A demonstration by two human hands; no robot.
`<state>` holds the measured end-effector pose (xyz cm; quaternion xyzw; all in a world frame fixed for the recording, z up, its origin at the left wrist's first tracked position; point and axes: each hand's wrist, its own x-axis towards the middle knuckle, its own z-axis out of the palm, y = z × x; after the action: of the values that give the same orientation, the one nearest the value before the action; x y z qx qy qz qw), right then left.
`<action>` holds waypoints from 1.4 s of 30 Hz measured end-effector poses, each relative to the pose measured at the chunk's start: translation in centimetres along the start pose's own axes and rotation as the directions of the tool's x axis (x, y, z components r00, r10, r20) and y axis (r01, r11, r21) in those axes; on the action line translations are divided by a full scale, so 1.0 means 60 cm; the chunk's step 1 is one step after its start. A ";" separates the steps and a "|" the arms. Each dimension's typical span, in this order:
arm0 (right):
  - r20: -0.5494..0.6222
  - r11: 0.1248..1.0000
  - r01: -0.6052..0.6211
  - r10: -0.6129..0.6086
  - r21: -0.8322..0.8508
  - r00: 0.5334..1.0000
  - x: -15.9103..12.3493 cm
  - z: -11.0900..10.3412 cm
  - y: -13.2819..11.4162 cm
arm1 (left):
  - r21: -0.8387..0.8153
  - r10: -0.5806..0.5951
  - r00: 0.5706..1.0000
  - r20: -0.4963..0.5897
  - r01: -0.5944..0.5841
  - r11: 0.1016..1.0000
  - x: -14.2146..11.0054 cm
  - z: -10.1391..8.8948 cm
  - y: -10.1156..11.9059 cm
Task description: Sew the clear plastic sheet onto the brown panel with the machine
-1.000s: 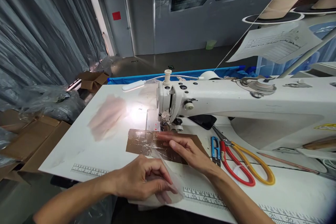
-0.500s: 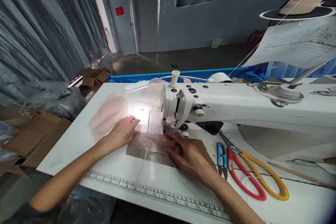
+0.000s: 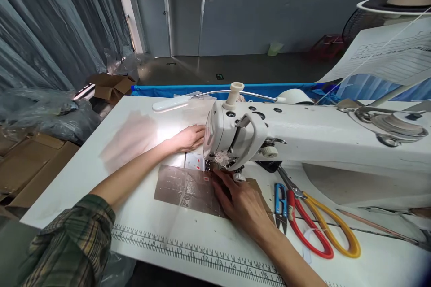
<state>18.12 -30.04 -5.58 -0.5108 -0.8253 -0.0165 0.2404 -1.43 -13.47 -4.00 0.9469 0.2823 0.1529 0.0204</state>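
Observation:
A brown sheet under clear plastic film (image 3: pixel 183 188) lies flat on the white table (image 3: pixel 134 206), its far edge under the needle of the white sewing machine (image 3: pixel 303 136). My right hand (image 3: pixel 239 199) rests flat on the sheet's right part, fingers stretched toward the presser foot (image 3: pixel 215 163). My left hand (image 3: pixel 188 138) reaches behind the machine head, beside the bright lamp spot; its fingertips are hidden by the head, and I see nothing in it.
Blue thread snips (image 3: pixel 281 204) and red-and-yellow scissors (image 3: pixel 319 228) lie right of my right hand. A ruler strip (image 3: pixel 202 255) runs along the table's near edge. A white lamp arm (image 3: pixel 168 105) reaches over the table. Cardboard boxes (image 3: pixel 30 166) and plastic wrap sit at the left.
My left hand let go of the clear film near the front edge and moved away across the table to behind the machine head. My right hand stayed on the sheet, sliding closer to the needle.

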 end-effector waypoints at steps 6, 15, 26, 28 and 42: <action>0.042 0.998 0.043 -0.040 -0.054 0.998 -0.005 0.013 0.005 | -0.101 -0.053 0.981 -0.184 0.035 0.994 -0.042 -0.038 0.037; 0.042 0.997 -0.032 0.030 0.064 0.999 0.003 0.006 0.004 | -0.428 0.331 0.943 0.016 -0.293 0.855 -0.127 -0.047 0.120; 0.046 0.917 -0.281 0.280 0.283 0.959 0.013 -0.004 0.010 | -0.347 0.152 0.983 0.098 -0.110 0.932 -0.125 -0.052 0.079; 0.049 0.918 -0.281 0.279 0.280 0.959 0.013 -0.004 0.011 | -0.357 0.141 0.984 0.108 -0.094 0.929 -0.120 -0.047 0.075; 0.229 0.875 -0.107 -0.004 0.472 0.973 0.037 -0.042 -0.040 | -0.173 0.147 0.988 0.045 -0.137 0.975 -0.125 -0.064 0.112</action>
<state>16.24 -30.02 -1.92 -0.4556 -0.8111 0.2527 0.2660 -5.03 -23.36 -1.59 0.9634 0.1990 0.1502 0.0981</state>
